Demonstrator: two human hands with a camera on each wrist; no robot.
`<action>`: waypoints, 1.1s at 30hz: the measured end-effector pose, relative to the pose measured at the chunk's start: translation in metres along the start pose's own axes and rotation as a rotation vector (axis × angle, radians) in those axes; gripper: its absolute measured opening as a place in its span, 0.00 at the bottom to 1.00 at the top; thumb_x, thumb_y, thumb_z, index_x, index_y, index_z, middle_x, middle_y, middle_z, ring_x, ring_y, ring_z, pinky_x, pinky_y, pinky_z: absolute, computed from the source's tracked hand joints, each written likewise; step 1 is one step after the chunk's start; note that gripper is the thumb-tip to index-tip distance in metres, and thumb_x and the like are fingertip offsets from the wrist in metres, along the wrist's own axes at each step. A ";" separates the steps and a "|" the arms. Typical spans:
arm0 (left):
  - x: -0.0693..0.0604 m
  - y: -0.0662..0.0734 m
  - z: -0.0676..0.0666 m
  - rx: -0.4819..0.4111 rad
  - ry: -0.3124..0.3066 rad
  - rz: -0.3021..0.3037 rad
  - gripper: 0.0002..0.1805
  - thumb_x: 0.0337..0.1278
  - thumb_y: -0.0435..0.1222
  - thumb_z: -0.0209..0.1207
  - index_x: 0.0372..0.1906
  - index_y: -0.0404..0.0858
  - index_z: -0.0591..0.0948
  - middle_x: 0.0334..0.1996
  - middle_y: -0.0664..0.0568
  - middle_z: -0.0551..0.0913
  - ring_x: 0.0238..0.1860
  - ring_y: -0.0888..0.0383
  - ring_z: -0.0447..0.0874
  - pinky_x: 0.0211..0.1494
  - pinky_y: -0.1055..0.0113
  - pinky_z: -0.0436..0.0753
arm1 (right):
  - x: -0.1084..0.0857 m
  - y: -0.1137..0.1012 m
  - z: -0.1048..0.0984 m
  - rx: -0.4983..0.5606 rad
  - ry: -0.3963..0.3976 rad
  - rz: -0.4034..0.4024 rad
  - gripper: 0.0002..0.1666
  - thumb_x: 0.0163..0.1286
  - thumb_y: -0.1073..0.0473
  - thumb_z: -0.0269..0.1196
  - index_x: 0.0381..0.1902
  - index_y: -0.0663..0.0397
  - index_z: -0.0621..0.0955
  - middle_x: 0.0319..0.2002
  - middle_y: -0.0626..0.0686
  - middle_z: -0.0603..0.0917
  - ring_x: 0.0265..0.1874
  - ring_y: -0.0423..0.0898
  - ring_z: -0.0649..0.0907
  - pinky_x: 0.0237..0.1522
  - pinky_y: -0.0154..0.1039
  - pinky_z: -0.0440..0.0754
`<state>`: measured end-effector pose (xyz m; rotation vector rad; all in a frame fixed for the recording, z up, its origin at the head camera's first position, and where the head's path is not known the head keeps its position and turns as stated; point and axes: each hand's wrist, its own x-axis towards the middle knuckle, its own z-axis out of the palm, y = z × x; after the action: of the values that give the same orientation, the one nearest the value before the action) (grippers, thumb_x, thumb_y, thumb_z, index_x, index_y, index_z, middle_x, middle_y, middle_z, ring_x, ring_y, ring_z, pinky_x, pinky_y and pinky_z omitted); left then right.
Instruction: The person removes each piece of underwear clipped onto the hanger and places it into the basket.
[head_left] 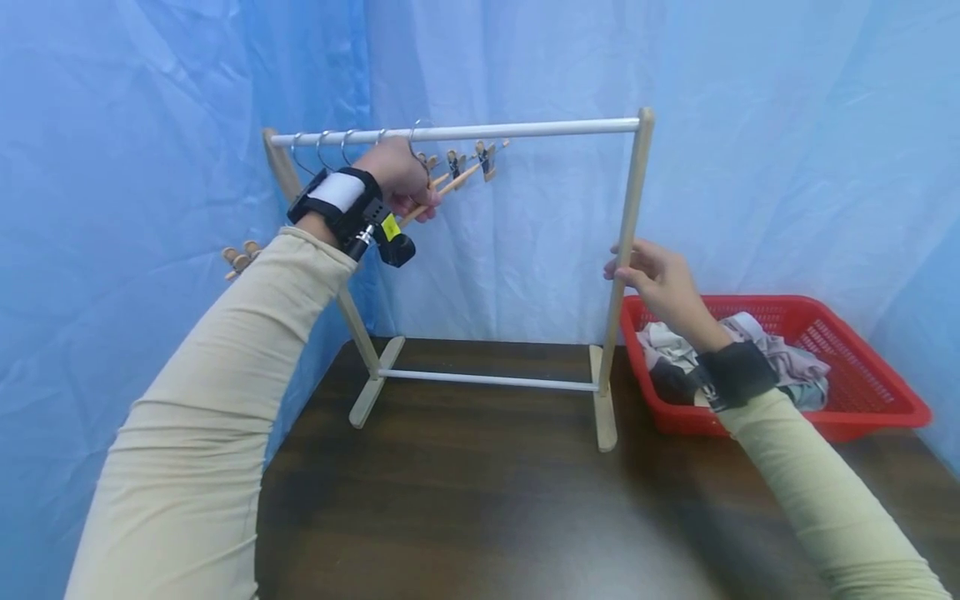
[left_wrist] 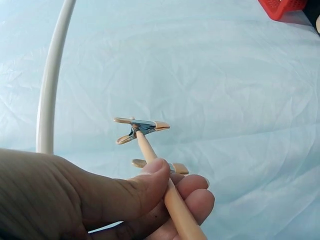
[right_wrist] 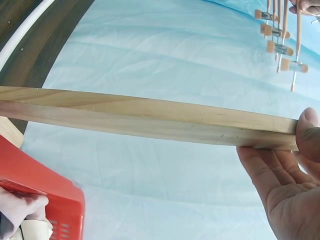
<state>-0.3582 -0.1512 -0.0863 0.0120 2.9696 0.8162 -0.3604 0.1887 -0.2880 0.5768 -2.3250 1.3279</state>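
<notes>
In the head view my left hand [head_left: 401, 175] is just below the top rail of a small wooden garment rack [head_left: 532, 129]. Its thumb and fingers pinch the wooden bar of a clip hanger [left_wrist: 182, 212], whose metal-and-wood clip [head_left: 486, 160] sticks out past the fingertips. Several more clip hangers [head_left: 324, 152] hang by metal hooks along the rail's left part, partly hidden by the hand and arm. My right hand [head_left: 660, 279] grips the rack's right upright [right_wrist: 150, 117], thumb on one side and fingers on the other.
Behind the rack's right foot [head_left: 604, 417] stands a red plastic basket [head_left: 885, 408] holding crumpled clothes [head_left: 787, 362]. A white lower rail [head_left: 487, 380] joins the rack's feet above the dark wooden table [head_left: 450, 500]. Blue cloth [head_left: 750, 125] hangs behind and at the sides.
</notes>
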 end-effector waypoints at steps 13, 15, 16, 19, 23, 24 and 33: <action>0.005 -0.004 0.004 0.064 0.014 -0.018 0.14 0.72 0.37 0.60 0.52 0.32 0.85 0.17 0.56 0.85 0.16 0.66 0.75 0.29 0.74 0.83 | -0.001 0.000 0.000 0.008 0.005 -0.003 0.19 0.75 0.52 0.63 0.60 0.52 0.79 0.51 0.58 0.87 0.54 0.46 0.86 0.63 0.49 0.82; 0.006 -0.005 0.004 0.067 0.021 -0.022 0.13 0.72 0.37 0.60 0.51 0.32 0.85 0.17 0.56 0.85 0.16 0.66 0.75 0.29 0.75 0.83 | -0.001 0.001 0.000 0.008 0.005 -0.004 0.19 0.75 0.53 0.63 0.60 0.52 0.79 0.51 0.58 0.87 0.54 0.46 0.86 0.63 0.49 0.81; 0.007 -0.005 0.004 0.068 0.024 -0.024 0.13 0.71 0.37 0.61 0.51 0.32 0.85 0.17 0.56 0.84 0.16 0.66 0.75 0.28 0.75 0.82 | -0.001 0.000 0.000 0.007 0.005 -0.004 0.19 0.75 0.53 0.63 0.60 0.52 0.79 0.51 0.58 0.87 0.54 0.46 0.86 0.63 0.49 0.81; 0.007 -0.006 0.005 0.048 0.029 -0.040 0.12 0.71 0.36 0.61 0.51 0.32 0.84 0.17 0.56 0.84 0.16 0.66 0.75 0.28 0.75 0.82 | -0.002 0.000 0.000 0.008 0.004 0.000 0.19 0.75 0.52 0.63 0.59 0.52 0.79 0.51 0.58 0.87 0.54 0.46 0.86 0.63 0.49 0.82; 0.008 -0.006 0.005 0.027 0.027 -0.060 0.12 0.71 0.35 0.60 0.51 0.32 0.84 0.17 0.56 0.84 0.16 0.66 0.75 0.28 0.75 0.82 | -0.003 -0.001 0.000 0.010 0.002 0.008 0.19 0.75 0.52 0.63 0.60 0.51 0.79 0.51 0.58 0.87 0.54 0.46 0.86 0.63 0.49 0.81; 0.008 -0.005 0.005 0.025 0.026 -0.063 0.12 0.71 0.35 0.60 0.51 0.32 0.84 0.17 0.56 0.84 0.16 0.66 0.75 0.28 0.75 0.82 | -0.003 -0.001 0.000 0.009 0.002 0.009 0.19 0.75 0.52 0.63 0.60 0.51 0.79 0.51 0.57 0.87 0.54 0.46 0.86 0.63 0.49 0.81; 0.008 -0.003 0.005 0.033 0.007 -0.049 0.14 0.72 0.35 0.60 0.54 0.31 0.83 0.18 0.56 0.84 0.15 0.67 0.75 0.29 0.75 0.83 | -0.003 0.001 -0.002 0.004 0.002 0.005 0.19 0.76 0.54 0.62 0.61 0.53 0.79 0.51 0.56 0.88 0.54 0.46 0.86 0.63 0.47 0.81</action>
<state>-0.3656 -0.1512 -0.0925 -0.0617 2.9767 0.7623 -0.3582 0.1911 -0.2888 0.5710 -2.3245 1.3346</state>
